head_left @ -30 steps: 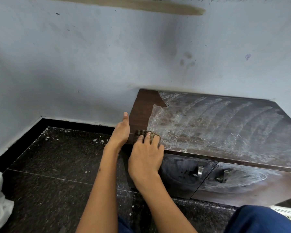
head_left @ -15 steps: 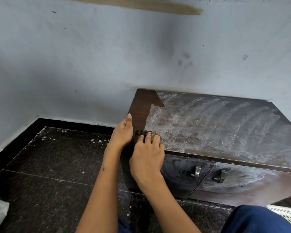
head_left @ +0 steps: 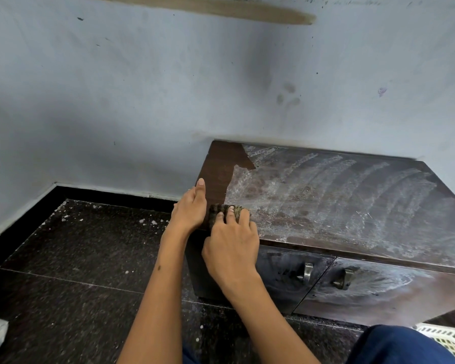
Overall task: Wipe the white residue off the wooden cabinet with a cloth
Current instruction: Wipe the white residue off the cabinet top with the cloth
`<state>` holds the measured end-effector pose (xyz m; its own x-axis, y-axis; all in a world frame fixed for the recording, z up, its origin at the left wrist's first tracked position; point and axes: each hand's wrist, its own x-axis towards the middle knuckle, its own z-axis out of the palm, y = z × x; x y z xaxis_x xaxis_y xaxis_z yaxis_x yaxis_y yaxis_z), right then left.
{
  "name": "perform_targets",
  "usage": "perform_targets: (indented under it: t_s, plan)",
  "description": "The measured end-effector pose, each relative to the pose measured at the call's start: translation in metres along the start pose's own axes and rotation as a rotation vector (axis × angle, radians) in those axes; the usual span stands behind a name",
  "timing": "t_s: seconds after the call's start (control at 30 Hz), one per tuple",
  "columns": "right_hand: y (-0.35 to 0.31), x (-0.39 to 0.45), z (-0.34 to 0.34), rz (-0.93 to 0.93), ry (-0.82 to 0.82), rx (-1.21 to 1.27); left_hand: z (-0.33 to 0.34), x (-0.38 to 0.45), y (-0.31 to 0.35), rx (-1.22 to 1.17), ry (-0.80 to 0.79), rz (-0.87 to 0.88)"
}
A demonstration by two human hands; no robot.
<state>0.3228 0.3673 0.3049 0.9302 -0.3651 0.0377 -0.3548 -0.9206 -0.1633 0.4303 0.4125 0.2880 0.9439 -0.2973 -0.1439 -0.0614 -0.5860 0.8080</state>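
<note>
I am pressing the small, bunched, brown-striped cloth [head_left: 225, 210] under my right hand [head_left: 230, 248], fingers curled over it, at the dark wooden cabinet's [head_left: 352, 206] front-left corner, while my flat, straight-fingered left hand [head_left: 191, 210] is bracing the left edge; firm overlapping strokes rightward should lift the white residue [head_left: 313, 190].

Dark bunched cloth [head_left: 222, 212] on residue-streaked wooden cabinet [head_left: 339, 203], perhaps ribbed.
</note>
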Motion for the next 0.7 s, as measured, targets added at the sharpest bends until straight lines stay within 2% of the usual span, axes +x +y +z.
perform_targets:
  t_s: [0.27, 0.5, 0.7]
  plan:
    - [-0.001, 0.039, -0.002, 0.049, 0.054, -0.006, 0.0, 0.0, 0.001, 0.028, -0.013, 0.017]
    - [0.0, 0.02, 0.006, 0.088, 0.042, 0.023, 0.006, 0.004, -0.003, 0.131, -0.009, 0.01]
    - [0.003, 0.043, 0.004, 0.078, 0.0, -0.035, 0.003, 0.003, -0.002, 0.052, -0.026, 0.016]
